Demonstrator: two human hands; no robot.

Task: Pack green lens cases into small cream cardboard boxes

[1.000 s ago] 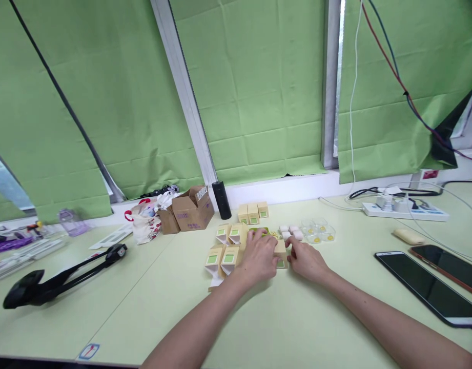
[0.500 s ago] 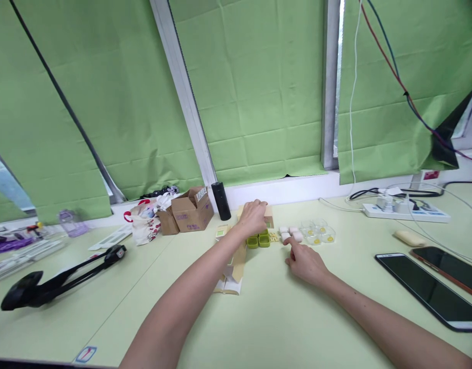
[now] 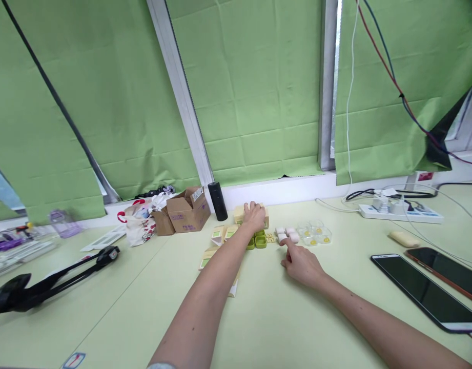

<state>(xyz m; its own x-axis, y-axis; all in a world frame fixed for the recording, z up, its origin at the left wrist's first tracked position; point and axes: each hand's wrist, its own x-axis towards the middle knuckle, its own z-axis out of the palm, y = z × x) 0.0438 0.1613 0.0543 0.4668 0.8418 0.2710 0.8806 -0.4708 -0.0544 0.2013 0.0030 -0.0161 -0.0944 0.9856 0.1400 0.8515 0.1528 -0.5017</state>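
My left hand (image 3: 254, 215) reaches to a tan cardboard box (image 3: 239, 213) behind the small green square cups (image 3: 261, 242). Its bent fingers rest over the box's top and front. Beneath and left of that forearm lie cream cardboard pieces with green panels (image 3: 217, 234), partly hidden. Right of the cups sit small yellow pieces (image 3: 270, 238) and a cluster of white and pinkish blocks (image 3: 293, 237). My right hand (image 3: 304, 264) lies in front of these, index finger stretched to the nearest white block, thumb apart. Clear round cups with yellow centres (image 3: 314, 233) stand beside the blocks.
At the back left are a brown carton (image 3: 188, 212), a black cylinder (image 3: 218, 201) and a cloth bag (image 3: 139, 228). A black strap-like device (image 3: 59, 284) lies left. On the right are a power strip (image 3: 405, 212), a cream oval object (image 3: 404, 239) and two phones (image 3: 424, 289).
The tan box under my left hand has shifted back and left, with its front now showing. More cardboard pieces show left of the forearm. My right hand stays by the white blocks.
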